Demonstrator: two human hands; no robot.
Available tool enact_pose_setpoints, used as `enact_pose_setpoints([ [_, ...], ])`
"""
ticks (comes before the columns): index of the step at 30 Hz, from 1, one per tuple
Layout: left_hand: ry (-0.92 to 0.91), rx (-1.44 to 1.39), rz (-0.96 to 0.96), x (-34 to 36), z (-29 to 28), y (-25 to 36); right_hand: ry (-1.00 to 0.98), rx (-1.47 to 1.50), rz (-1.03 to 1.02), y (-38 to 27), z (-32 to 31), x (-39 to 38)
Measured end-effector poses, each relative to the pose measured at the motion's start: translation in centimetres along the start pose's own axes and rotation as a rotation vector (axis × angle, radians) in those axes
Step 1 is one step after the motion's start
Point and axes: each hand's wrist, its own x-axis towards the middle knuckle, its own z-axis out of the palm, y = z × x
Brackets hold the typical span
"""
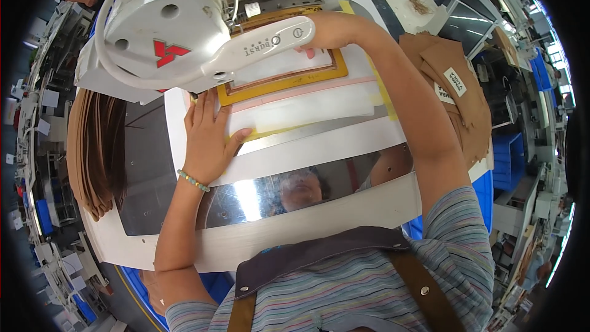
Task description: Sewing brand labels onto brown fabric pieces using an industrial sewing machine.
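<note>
The two hands are apart. The left hand (208, 134), left of centre, lies palm down with fingers spread and thumb out to the side, its fingertips at the lower left corner of a flat yellow rectangular frame with a brown-edged inner border (313, 75). The right hand (332, 29), upper centre, reaches in over the frame's right part; its fingers are mostly hidden behind a long white plastic machine arm with a round button (264, 42), so I cannot tell whether they grip anything. A bracelet of small coloured beads (193, 181) circles the left wrist.

The yellow frame sits in the upper middle of the picture, on a broad white sheet (332, 141) marked with yellow tape (380, 80) and a pink strip (362, 84). Above and left of it stands a bulky white sewing machine head with a red emblem (166, 18). Below the sheet, a mirror-bright metal plate (246, 203) crosses the table.

Layered brown fabric pieces (92, 154) stand at left; more flat brown pieces with white labels (430, 64) lie at right. Beyond these, a blue plastic bin (508, 157) shows at far right, and tangled thread (420, 5) lies at upper right.
</note>
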Motion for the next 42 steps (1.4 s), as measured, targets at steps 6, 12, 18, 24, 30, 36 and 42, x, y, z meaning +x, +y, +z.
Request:
enact_pose_setpoints([
  [6, 0.01, 0.004, -0.013, 0.0, 0.0, 0.1, -0.115, -0.102, 0.022, 1.5, -0.5, -1.6],
  [12, 0.048, 0.025, 0.005, 0.1, 0.2, 0.1, -0.105, -0.125, 0.036, 0.9, -0.3, -1.4],
  [18, 0.019, 0.014, -0.012, 0.0, 0.2, 0.1, -0.062, -0.147, 0.04, 2.0, -0.6, -0.6],
  [24, 0.055, 0.014, 0.003, 0.1, 0.1, 0.2, -0.052, -0.057, -0.021, 2.9, -0.7, -0.7],
  [30, -0.001, 0.048, -0.007, 0.0, 0.1, -0.1, -0.201, -0.165, 0.057, 0.5, -1.1, -0.5],
  [36, 0.008, 0.058, -0.003, 0.1, 0.0, 0.1, -0.214, -0.437, 0.116, -1.2, -0.4, -0.5],
  [42, 0.019, 0.028, -0.021, 0.0, 0.2, 0.1, -0.157, -0.478, 0.035, -1.6, 1.2, -3.0],
])
